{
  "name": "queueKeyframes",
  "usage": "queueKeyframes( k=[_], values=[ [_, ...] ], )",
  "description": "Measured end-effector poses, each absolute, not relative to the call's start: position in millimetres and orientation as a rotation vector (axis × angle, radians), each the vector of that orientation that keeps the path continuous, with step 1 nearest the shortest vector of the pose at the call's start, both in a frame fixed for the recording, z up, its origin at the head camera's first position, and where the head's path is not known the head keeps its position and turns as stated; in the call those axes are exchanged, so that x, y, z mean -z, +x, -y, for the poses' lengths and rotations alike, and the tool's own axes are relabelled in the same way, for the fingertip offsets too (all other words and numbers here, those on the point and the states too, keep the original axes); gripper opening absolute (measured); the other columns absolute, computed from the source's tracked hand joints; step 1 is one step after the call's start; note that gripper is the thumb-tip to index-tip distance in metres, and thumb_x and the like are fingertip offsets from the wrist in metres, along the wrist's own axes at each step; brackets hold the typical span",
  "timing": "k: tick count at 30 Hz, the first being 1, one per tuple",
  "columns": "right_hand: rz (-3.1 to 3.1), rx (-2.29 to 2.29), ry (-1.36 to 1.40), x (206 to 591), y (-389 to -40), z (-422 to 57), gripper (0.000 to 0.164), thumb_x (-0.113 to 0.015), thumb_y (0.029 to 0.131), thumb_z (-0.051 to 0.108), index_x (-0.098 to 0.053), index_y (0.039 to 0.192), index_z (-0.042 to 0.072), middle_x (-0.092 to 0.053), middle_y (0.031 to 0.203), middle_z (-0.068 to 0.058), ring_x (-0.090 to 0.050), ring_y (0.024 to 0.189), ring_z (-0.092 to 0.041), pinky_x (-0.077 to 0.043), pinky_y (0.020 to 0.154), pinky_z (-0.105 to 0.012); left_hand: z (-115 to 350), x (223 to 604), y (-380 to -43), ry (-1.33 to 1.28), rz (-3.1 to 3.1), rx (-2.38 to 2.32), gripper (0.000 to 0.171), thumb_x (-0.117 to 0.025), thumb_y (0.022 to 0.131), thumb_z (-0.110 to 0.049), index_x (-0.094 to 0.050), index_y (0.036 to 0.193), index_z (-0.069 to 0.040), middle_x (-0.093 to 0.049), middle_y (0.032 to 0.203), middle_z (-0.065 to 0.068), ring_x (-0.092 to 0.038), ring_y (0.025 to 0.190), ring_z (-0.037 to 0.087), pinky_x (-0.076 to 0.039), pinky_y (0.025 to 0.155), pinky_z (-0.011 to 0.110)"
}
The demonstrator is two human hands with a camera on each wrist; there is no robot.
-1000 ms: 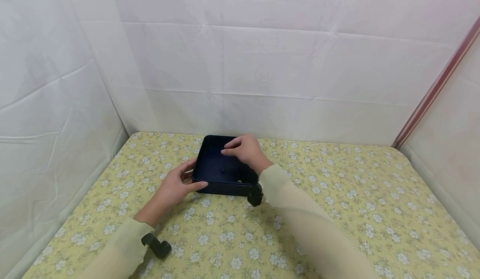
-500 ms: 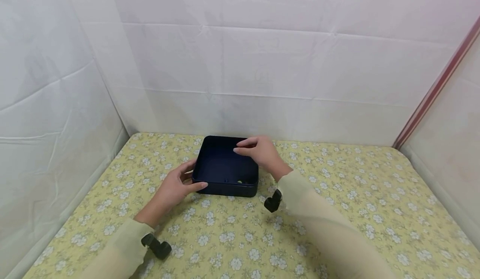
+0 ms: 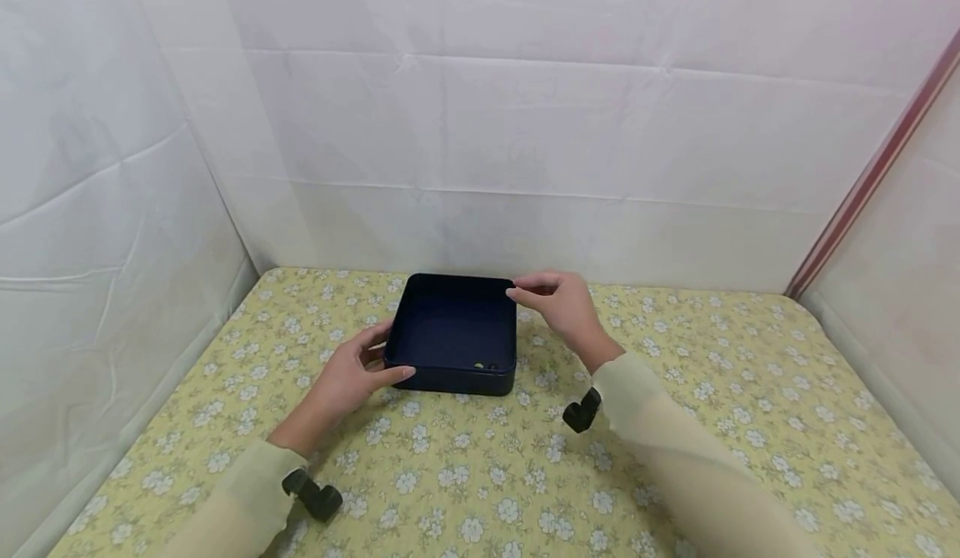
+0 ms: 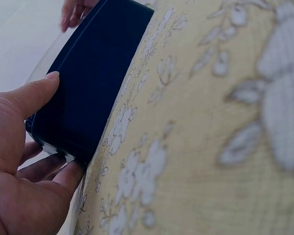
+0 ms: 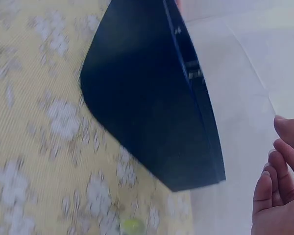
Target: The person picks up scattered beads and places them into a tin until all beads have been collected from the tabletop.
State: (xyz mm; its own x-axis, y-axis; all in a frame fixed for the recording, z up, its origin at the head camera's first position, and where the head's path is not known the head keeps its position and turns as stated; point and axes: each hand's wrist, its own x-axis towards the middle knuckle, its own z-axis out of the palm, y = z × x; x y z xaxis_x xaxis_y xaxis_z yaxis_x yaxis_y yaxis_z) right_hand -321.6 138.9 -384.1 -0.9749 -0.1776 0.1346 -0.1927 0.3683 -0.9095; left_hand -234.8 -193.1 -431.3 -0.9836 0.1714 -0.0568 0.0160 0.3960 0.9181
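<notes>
A dark blue, open-topped square box (image 3: 450, 325) sits on the patterned cloth in the head view. My left hand (image 3: 352, 366) grips its near left corner, thumb on the near wall and fingers at the left side; the left wrist view shows this grip on the box (image 4: 88, 83) closely. Inside, by the near right corner, lie a tiny green piece (image 3: 478, 366) and a small dark piece (image 3: 492, 367), too small to identify. Beside the far right corner hovers my right hand (image 3: 562, 304). In the right wrist view that hand (image 5: 284, 181) has loosely bent fingers, with nothing visible between them.
The yellow floral tablecloth (image 3: 472, 475) covers the table. White sheets (image 3: 450, 125) hang behind and at both sides. A blurred green spot (image 5: 132, 225) shows on the cloth in the right wrist view. Black cameras are strapped to both wrists.
My right hand has moved right, from above the box to its far right corner. Inside the box, the small dark piece has shifted right, next to the green one. My left hand stays put.
</notes>
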Motion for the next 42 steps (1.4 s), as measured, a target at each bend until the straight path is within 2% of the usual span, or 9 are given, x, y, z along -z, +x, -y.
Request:
queueKeyframes(
  k=[4, 13, 21, 26, 36, 42],
  values=[
    [2.580, -1.704, 0.327, 388, -322, -151, 0.038, -0.080, 0.091, 0.034, -0.077, 0.120, 0.010, -0.071, 0.124, -0.005, -0.067, 0.115, -0.025, -0.057, 0.100, -0.050, 194, 431, -235, 0.164, -2.511, -1.639, 0.092, -0.080, 0.091, -0.038, -0.027, 0.164, -0.024, -0.031, 0.168, 0.010, -0.041, 0.149, 0.037, -0.051, 0.111, 0.048],
    [2.542, -1.737, 0.296, 401, -323, -171, 0.035, -0.081, 0.090, 0.037, -0.078, 0.117, 0.015, -0.070, 0.122, -0.008, -0.067, 0.109, -0.027, -0.055, 0.100, -0.055, 194, 431, -234, 0.166, -2.512, -1.640, 0.092, -0.080, 0.090, -0.038, -0.028, 0.164, -0.024, -0.031, 0.168, 0.010, -0.041, 0.149, 0.037, -0.051, 0.110, 0.048],
    [2.606, -1.709, 0.219, 412, -323, -186, 0.044, -0.079, 0.092, 0.037, -0.075, 0.126, 0.009, -0.068, 0.132, -0.007, -0.064, 0.121, -0.028, -0.055, 0.104, -0.051, 193, 431, -235, 0.175, -2.516, -1.638, 0.092, -0.081, 0.090, -0.038, -0.028, 0.164, -0.024, -0.033, 0.167, 0.010, -0.043, 0.148, 0.037, -0.053, 0.108, 0.047],
    [2.647, -1.704, 0.167, 419, -325, -194, 0.046, -0.080, 0.091, 0.038, -0.074, 0.127, 0.011, -0.067, 0.135, -0.007, -0.064, 0.124, -0.027, -0.055, 0.104, -0.048, 192, 432, -236, 0.181, -2.528, -1.632, 0.092, -0.081, 0.090, -0.039, -0.028, 0.164, -0.024, -0.033, 0.167, 0.010, -0.044, 0.147, 0.037, -0.053, 0.108, 0.046],
    [2.780, -1.621, 0.092, 425, -325, -201, 0.038, -0.079, 0.092, 0.036, -0.076, 0.123, 0.014, -0.067, 0.137, -0.008, -0.064, 0.118, -0.028, -0.057, 0.097, -0.046, 192, 432, -236, 0.175, -2.527, -1.639, 0.091, -0.081, 0.090, -0.037, -0.029, 0.164, -0.024, -0.034, 0.166, 0.010, -0.043, 0.147, 0.037, -0.052, 0.109, 0.047],
    [2.855, -1.550, 0.095, 430, -327, -204, 0.037, -0.079, 0.092, 0.033, -0.076, 0.123, 0.014, -0.068, 0.131, -0.009, -0.065, 0.110, -0.026, -0.058, 0.089, -0.041, 193, 433, -235, 0.179, -2.524, -1.642, 0.089, -0.080, 0.091, -0.035, -0.028, 0.164, -0.024, -0.033, 0.167, 0.011, -0.044, 0.147, 0.037, -0.054, 0.107, 0.045]
  ],
)
